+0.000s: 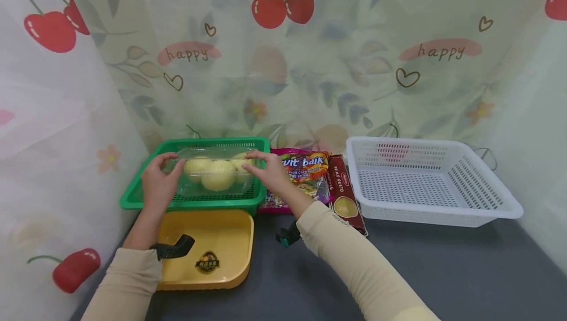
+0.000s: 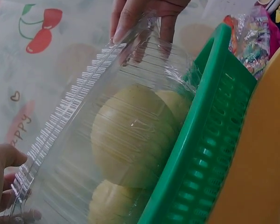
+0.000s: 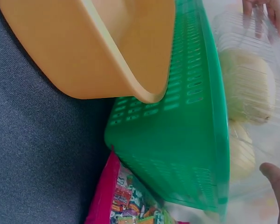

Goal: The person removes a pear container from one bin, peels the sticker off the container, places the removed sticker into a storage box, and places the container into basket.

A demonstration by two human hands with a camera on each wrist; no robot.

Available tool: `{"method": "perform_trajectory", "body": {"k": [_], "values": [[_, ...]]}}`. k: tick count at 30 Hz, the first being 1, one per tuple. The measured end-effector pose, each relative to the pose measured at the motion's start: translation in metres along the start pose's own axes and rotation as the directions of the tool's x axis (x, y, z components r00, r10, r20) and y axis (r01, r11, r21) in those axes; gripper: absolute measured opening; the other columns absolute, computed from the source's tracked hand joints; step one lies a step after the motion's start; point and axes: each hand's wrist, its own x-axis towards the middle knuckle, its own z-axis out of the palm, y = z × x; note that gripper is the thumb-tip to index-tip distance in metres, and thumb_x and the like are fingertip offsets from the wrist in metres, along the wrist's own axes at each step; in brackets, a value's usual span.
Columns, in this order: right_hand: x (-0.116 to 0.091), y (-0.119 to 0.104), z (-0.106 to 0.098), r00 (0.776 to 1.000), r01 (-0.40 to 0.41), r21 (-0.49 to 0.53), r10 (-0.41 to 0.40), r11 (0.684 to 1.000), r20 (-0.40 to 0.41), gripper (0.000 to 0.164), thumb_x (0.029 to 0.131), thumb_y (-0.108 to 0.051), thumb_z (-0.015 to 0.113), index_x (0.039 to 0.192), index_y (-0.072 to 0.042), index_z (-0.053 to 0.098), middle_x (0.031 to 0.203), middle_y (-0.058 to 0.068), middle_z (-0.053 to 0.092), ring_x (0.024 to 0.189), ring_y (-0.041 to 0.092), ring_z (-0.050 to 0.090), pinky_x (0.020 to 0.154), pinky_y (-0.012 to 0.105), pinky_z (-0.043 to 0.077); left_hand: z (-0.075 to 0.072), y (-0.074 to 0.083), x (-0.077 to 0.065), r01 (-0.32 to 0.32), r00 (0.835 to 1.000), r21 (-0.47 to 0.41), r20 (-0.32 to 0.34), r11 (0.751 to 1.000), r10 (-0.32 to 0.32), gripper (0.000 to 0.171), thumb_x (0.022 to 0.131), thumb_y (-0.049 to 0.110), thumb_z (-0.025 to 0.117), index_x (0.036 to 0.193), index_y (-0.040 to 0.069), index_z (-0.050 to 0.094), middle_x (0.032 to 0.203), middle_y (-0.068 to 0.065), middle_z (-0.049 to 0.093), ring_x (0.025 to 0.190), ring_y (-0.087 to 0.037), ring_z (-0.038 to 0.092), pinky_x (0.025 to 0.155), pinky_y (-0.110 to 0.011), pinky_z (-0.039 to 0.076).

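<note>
A clear plastic clamshell box [image 1: 212,153] with a ribbed rim is at the green basket [image 1: 190,205], overlapping its inside. Several round, pale yellow fruits [image 1: 218,176] show through the plastic; their exact kind is unclear. My left hand [image 1: 160,180] pinches the box's left end between thumb and fingers. At the right end, my right hand [image 1: 271,171] pinches the rim likewise. In the left wrist view, the box [image 2: 67,140] is tilted beside the basket's edge, with the right hand [image 2: 147,16] at its far end. The right wrist view shows the right thumb close to the plastic.
A yellow tray [image 1: 199,235] stands in front of the green basket. To the right lie a colourful candy bag [image 1: 305,168] and a dark red spaghetti pack [image 1: 343,190]. A white perforated basket [image 1: 434,212] stands farther right. A patterned curtain [image 1: 310,99] hangs behind.
</note>
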Motion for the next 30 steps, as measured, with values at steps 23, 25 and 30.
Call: {"method": "perform_trajectory", "body": {"k": [23,25,30], "values": [[0.011,0.001,0.004,0.979,-0.135,-0.117,0.151,0.984,0.138,0.030,0.091,-0.024,0.061,0.117,-0.011,0.064,0.132,0.007,0.056,0.128,0.025,0.046,0.104,0.044,0.039,0.001,-0.020,0.016,0.104,0.982,0.047,0.152,0.993,-0.110,0.043,0.092,0.036,0.055,0.122,0.005,0.057,0.137,-0.019,0.048,0.131,-0.037,0.039,0.099,-0.055,0.040],[0.011,0.002,0.005,0.976,-0.139,-0.113,0.155,0.984,0.150,0.030,0.092,-0.022,0.059,0.119,-0.010,0.063,0.133,0.008,0.055,0.129,0.025,0.045,0.104,0.044,0.039,0.000,-0.021,0.017,0.109,0.980,0.049,0.165,0.993,-0.116,0.043,0.093,0.035,0.055,0.123,0.005,0.056,0.138,-0.020,0.047,0.131,-0.038,0.039,0.099,-0.055,0.039],[0.011,0.005,0.008,0.972,-0.139,-0.128,0.160,0.982,0.172,0.030,0.093,-0.017,0.057,0.121,-0.008,0.061,0.134,0.010,0.054,0.130,0.027,0.043,0.106,0.044,0.037,0.001,-0.024,0.018,0.128,0.975,0.041,0.180,0.991,-0.133,0.041,0.095,0.032,0.051,0.123,0.003,0.056,0.140,-0.020,0.045,0.132,-0.039,0.037,0.101,-0.055,0.038]]}}
